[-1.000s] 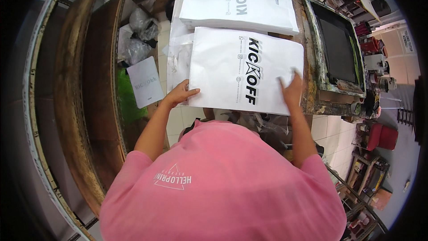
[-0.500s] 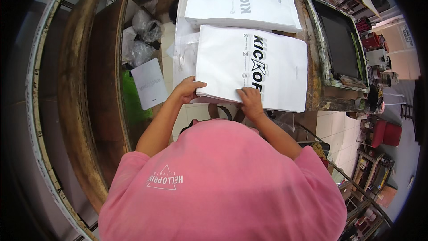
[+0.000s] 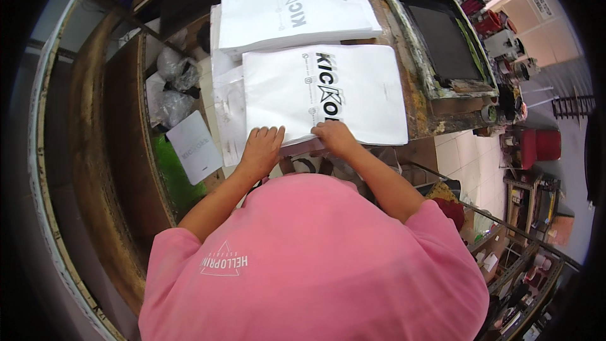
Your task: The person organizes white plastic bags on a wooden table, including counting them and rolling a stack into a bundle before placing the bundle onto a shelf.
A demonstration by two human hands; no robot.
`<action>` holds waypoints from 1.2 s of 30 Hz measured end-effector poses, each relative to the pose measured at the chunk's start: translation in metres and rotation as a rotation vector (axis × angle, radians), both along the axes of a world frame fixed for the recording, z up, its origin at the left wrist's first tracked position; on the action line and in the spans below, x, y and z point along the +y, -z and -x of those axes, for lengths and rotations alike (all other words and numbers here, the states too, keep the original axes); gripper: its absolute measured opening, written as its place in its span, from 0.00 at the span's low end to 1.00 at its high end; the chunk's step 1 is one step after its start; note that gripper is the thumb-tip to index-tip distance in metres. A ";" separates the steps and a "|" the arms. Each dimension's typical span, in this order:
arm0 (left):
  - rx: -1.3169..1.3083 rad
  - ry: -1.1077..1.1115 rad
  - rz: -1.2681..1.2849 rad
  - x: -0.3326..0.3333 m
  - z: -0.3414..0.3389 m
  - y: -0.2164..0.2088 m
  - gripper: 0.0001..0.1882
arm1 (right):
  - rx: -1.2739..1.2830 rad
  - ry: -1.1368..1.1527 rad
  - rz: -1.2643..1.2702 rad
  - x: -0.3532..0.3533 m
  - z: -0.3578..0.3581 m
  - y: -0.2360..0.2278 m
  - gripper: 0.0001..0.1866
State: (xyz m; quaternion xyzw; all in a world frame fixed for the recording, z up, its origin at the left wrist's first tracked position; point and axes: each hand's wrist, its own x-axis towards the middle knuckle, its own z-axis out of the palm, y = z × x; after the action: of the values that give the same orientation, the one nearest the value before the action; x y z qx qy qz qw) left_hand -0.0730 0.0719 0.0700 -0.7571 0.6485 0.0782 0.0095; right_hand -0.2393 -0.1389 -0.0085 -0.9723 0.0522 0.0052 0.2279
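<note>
- Left hand [image 3: 262,148], right hand [image 3: 334,137]: fingers curled at the near edge of thin, white, rectangular sheets [image 3: 369,95]; can't tell whether they're gripping!
- Press evenly, off the black lettering [image 3: 326,77]!

Two bare hands, left hand [image 3: 263,145] and right hand [image 3: 334,137], are touching one near stack of flat white printed sheets [image 3: 372,95]. Beyond them, one matching far stack [image 3: 329,9] is lying, making two; their sheets are overlapping too closely for counting. Left of the left hand, one loose white rectangular sheet [image 3: 194,146] is overlapping one bright green item [image 3: 172,173]. Right of the right hand, one dark-meshed rectangular frame [image 3: 442,39] is resting and one red chair [image 3: 540,147] is standing.
</note>
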 end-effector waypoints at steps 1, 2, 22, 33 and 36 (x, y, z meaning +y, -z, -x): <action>0.003 -0.042 -0.077 -0.002 0.006 0.017 0.29 | -0.021 -0.004 0.023 0.005 0.003 -0.003 0.19; -0.130 0.012 0.026 0.000 0.007 0.037 0.25 | 0.025 0.001 0.078 0.010 0.007 0.003 0.19; -0.076 -0.033 0.130 0.053 0.015 0.056 0.24 | -0.109 0.093 0.219 -0.047 0.103 0.013 0.20; -0.050 -0.139 0.177 0.063 0.007 0.054 0.24 | -0.251 0.021 0.256 -0.049 0.076 -0.013 0.22; 0.032 -0.134 0.061 0.060 0.006 0.066 0.22 | 0.048 -0.026 0.210 -0.049 0.093 0.002 0.27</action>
State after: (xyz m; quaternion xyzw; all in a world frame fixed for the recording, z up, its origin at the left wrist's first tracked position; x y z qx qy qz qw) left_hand -0.0787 0.1315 0.0041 -0.7975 0.5984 0.0709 -0.0290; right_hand -0.3325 -0.1880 -0.0102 -0.9910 0.0450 0.0259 0.1231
